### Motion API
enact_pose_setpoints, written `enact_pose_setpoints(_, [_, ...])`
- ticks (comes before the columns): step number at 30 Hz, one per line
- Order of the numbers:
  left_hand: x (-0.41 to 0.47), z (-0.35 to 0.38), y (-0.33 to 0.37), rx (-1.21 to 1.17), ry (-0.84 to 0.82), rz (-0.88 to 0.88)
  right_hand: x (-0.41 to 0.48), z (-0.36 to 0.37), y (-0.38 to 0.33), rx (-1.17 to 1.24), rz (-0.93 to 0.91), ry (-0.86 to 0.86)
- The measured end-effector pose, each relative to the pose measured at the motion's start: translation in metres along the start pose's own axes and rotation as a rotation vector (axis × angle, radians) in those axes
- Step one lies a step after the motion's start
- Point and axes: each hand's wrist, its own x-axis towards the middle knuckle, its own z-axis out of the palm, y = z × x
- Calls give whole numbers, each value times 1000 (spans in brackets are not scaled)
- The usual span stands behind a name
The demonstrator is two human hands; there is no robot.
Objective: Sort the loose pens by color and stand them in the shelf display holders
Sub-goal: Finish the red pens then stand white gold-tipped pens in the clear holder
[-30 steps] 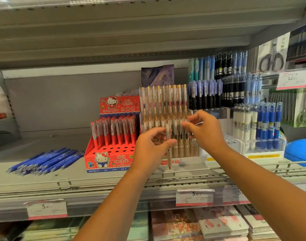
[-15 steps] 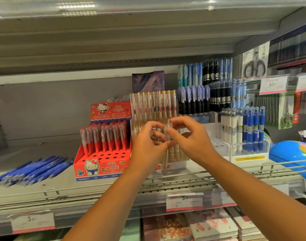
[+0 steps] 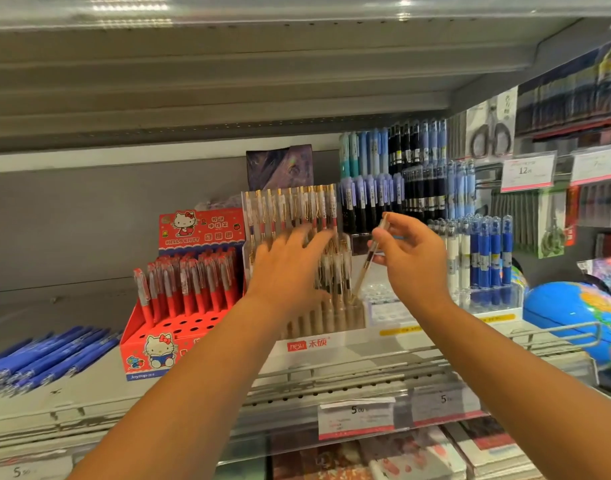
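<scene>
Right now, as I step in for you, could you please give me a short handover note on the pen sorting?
Left hand: open, fingers spread in front of the gold-clip pens; blurred, contact unclear.
Right hand: pinches a clear pen, tilted, tip down at the clear holder.
Done: red pens stand in the back rows of the red box; its front holes are empty.
Left: seat this pen, then sort the loose blue pens lying on the shelf at left.

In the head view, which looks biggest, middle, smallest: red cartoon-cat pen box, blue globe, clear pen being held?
1. red cardboard pen box
2. blue round globe, though the frame edge cuts it off
3. thin clear pen
</scene>
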Motion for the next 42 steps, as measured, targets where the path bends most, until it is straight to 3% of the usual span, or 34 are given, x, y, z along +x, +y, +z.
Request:
enact_pose_setpoints(3, [2,8,-2,63,-71,27,1,0,7,-32,-23,1])
enact_pose_setpoints(15, [3,17,-3,119,23,64,3,9,6,-253,-206,-52])
enact_pose_setpoints(21, [1,20,-2,120,42,55,-2,13,13,-291,-81,-252])
enact_pose_setpoints(29, [1,19,0,124,37,49,-2,10,14,-300,-24,-268])
enact_pose_setpoints(34, [1,19,1,129,25,37,-4,10,15,-365,-27,-376])
enact_pose_setpoints(42, [4,19,-1,94,-16,43,-8,6,20,-338,26,-360])
